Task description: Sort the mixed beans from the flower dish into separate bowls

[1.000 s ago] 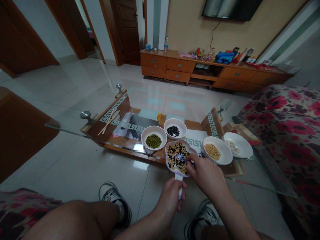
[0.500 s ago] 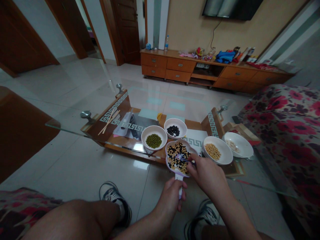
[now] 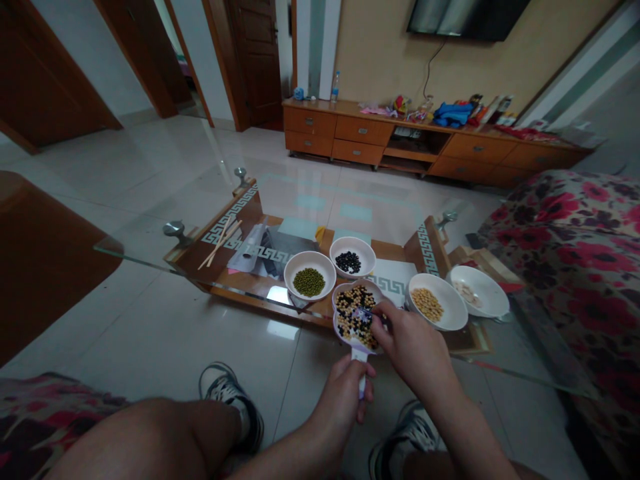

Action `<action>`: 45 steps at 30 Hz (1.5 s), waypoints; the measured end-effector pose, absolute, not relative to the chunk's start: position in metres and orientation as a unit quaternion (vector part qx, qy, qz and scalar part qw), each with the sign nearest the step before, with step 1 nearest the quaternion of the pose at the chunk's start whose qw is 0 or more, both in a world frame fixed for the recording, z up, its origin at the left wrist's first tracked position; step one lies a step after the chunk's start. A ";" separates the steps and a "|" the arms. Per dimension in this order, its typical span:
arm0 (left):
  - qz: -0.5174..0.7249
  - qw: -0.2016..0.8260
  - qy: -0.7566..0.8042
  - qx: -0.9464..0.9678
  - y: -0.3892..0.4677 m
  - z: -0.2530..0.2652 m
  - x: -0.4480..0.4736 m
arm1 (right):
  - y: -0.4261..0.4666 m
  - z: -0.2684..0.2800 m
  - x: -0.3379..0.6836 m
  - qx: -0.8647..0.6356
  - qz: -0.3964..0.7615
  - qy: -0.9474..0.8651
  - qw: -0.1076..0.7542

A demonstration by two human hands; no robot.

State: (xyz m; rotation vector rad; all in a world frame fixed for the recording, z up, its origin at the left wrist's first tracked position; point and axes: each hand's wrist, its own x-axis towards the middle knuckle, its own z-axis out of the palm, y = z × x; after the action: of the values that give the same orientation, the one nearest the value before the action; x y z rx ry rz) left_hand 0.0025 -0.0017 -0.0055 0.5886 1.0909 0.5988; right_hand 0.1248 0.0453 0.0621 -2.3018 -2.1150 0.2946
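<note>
My left hand [image 3: 345, 387] is wrapped round the white handle of a flower-shaped pan [image 3: 336, 325] with a lilac rim. Black beans and yellow soybeans lie mixed in the pan, and part of its whitish bottom shows. Over its right side, my right hand [image 3: 413, 340] pinches a small spoon-like utensil [image 3: 367, 313], whose tip is among the beans; its exact kind is hard to make out. Just beyond the pan stand a white bowl of green mung beans [image 3: 309, 283] and a white bowl of black beans [image 3: 349, 263]. To the right is a tilted-looking bowl of soybeans [image 3: 427, 305].
Another white bowl [image 3: 493, 293] holds a few pale pieces. Chopsticks [image 3: 220, 245] lie at the left of the glass table [image 3: 145, 257]; papers [image 3: 255, 250] show beneath the glass. A flowered sofa [image 3: 575, 233] is at the right, a wooden cabinet [image 3: 367, 137] beyond.
My right hand has moved slightly left and up over the pan, and the utensil's tip has shifted a little among the beans. My left hand keeps hold of the handle.
</note>
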 end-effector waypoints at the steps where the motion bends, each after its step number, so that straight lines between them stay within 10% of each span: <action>1: 0.277 0.771 0.505 0.272 -0.002 -0.006 0.002 | 0.046 0.062 0.122 -0.730 0.092 -0.676 0.021; 12: 0.274 0.766 0.509 0.283 0.002 -0.002 0.006 | 0.058 0.056 0.077 -0.672 0.117 -0.701 0.207; 45: 0.270 0.770 0.505 0.281 0.000 -0.002 0.001 | 0.042 0.048 0.123 -0.800 0.062 -0.597 -0.002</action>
State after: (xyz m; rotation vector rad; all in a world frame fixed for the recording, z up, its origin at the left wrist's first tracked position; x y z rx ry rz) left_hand 0.0007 -0.0004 -0.0018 0.6093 1.0951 0.5864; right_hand 0.1229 0.0421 0.0480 -2.5165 -1.8769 0.1962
